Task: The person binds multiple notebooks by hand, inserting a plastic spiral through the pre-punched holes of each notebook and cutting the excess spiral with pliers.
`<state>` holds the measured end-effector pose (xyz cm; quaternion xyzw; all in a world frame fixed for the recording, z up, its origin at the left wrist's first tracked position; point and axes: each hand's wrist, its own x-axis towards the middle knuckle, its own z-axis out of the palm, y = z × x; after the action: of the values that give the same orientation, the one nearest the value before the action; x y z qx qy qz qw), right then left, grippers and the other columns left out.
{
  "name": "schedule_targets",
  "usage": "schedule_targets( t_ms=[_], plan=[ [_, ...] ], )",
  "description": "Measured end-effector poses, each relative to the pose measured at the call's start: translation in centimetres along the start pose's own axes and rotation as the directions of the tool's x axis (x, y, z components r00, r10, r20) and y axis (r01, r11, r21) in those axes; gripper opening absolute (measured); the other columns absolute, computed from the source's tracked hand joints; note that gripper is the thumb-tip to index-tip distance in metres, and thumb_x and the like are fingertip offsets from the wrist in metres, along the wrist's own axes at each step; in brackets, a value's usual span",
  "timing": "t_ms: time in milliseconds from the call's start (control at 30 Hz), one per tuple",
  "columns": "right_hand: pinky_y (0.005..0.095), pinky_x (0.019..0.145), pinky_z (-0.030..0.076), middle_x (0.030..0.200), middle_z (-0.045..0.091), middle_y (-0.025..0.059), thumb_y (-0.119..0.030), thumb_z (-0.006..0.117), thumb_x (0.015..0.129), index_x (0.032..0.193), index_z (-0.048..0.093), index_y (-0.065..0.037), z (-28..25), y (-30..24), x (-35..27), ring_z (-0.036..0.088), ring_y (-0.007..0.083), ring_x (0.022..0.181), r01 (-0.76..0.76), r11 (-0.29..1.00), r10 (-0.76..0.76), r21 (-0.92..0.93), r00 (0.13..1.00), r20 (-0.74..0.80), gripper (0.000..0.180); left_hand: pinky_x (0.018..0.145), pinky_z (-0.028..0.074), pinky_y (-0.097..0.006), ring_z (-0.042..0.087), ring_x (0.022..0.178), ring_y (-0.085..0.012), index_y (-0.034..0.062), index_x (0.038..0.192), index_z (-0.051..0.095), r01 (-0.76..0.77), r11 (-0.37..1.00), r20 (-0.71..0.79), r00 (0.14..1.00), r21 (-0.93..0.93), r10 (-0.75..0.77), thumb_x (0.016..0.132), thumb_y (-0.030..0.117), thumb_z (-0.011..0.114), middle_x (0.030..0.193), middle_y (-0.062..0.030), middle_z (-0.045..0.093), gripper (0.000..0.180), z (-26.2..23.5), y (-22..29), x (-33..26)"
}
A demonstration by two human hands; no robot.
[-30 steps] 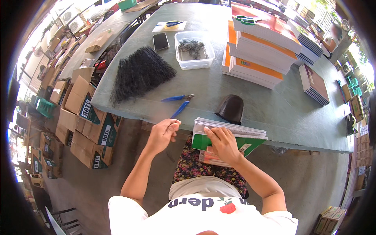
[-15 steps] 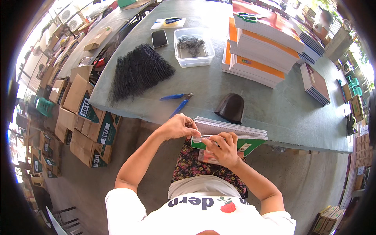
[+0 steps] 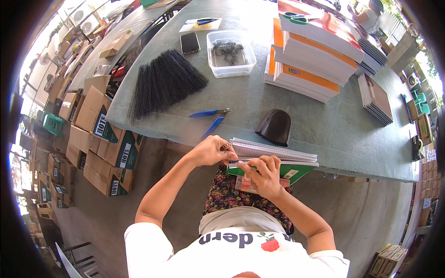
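A notebook with white pages (image 3: 278,151) and a green cover (image 3: 303,170) rests against the table's near edge, over my lap. At its left end my left hand (image 3: 211,151) is closed in a pinch. A bit of dark wire coil (image 3: 225,146) shows between those fingers. My right hand (image 3: 264,176) lies over the green cover, its fingers bent and gripping the notebook, with the thumb near the left hand's fingertips. Just beyond the notebook is a dark brown curved, rounded piece (image 3: 275,127). Blue-handled wire cutters (image 3: 215,120) lie spread beyond my left hand.
Black wire coils (image 3: 167,83) lie in a fan on the left. A clear plastic tub (image 3: 231,70) holds short coil pieces, beside a phone (image 3: 189,43). Tall notebook stacks (image 3: 306,69) stand right, green-handled scissors (image 3: 296,18) on top. Cardboard boxes (image 3: 99,162) fill the floor at left.
Both hands keep nearly the same hold on the notebook and coil; the view has shifted slightly. A person in the far right background has moved more into view.
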<state>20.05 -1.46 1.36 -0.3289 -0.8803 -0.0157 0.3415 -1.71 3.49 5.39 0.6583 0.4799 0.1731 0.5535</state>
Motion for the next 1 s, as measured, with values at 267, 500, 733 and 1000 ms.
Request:
schedule_targets(
  t_ms=[267, 500, 733, 1000],
  plan=[
    [0.0385, 0.084, 0.035, 0.097, 0.052, 0.0024, -0.018, 0.065, 0.062, 0.106, 0.060, -0.010, -0.3, 0.3, 0.4, 0.048, 0.0227, 0.093, 0.045, 0.993, -0.055, 0.106, 0.995, 0.087, 0.046, 0.043, 0.043, -0.024, 0.056, 0.056, -0.0079, 0.0007, 0.084, 0.069, 0.139, 0.989, -0.071, 0.988, 0.042, -0.136, 0.082, 0.020, 0.068, 0.065, -0.0029, 0.063, 0.020, 0.1, 1.3, -0.6],
    [0.0343, 0.074, 0.039, 0.081, 0.055, 0.0040, -0.014, 0.060, 0.068, 0.086, 0.057, -0.005, -0.7, -1.2, 3.7, 0.050, 0.0206, 0.086, -0.067, 0.991, 0.087, -0.119, 0.982, 0.166, 0.020, 0.039, 0.043, -0.022, 0.057, 0.049, -0.0099, -0.0015, 0.120, 0.051, 0.199, 0.941, -0.439, 0.845, -0.275, -0.307, 0.085, 0.031, 0.066, 0.071, -0.0096, 0.063, 0.050, 0.8, -1.5, -4.9],
    [0.0408, 0.065, 0.047, 0.074, 0.060, 0.0132, -0.018, 0.062, 0.078, 0.079, 0.052, -0.004, 1.8, 0.0, 5.8, 0.059, 0.0312, 0.072, -0.285, 0.957, 0.245, 0.054, 0.896, 0.371, 0.018, 0.064, 0.047, -0.043, 0.059, 0.077, -0.0476, 0.0063, 0.145, 0.007, -0.083, 0.996, -0.402, 0.912, 0.012, 0.081, 0.089, 0.020, 0.057, 0.079, -0.0289, 0.061, 0.076, 8.7, -3.5, -4.1],
    [0.0378, 0.074, 0.050, 0.090, 0.065, 0.0196, -0.015, 0.061, 0.080, 0.100, 0.067, -0.003, -0.6, 2.8, 7.5, 0.064, 0.0337, 0.084, -0.616, 0.646, 0.285, 0.450, 0.742, 0.607, 0.023, 0.063, 0.048, -0.027, 0.057, 0.064, -0.0143, 0.0024, 0.109, 0.063, -0.200, 0.974, -0.659, 0.719, 0.108, 0.221, 0.092, 0.025, 0.055, 0.073, -0.0092, 0.061, 0.030, 5.5, -2.8, -4.1]
  ],
)
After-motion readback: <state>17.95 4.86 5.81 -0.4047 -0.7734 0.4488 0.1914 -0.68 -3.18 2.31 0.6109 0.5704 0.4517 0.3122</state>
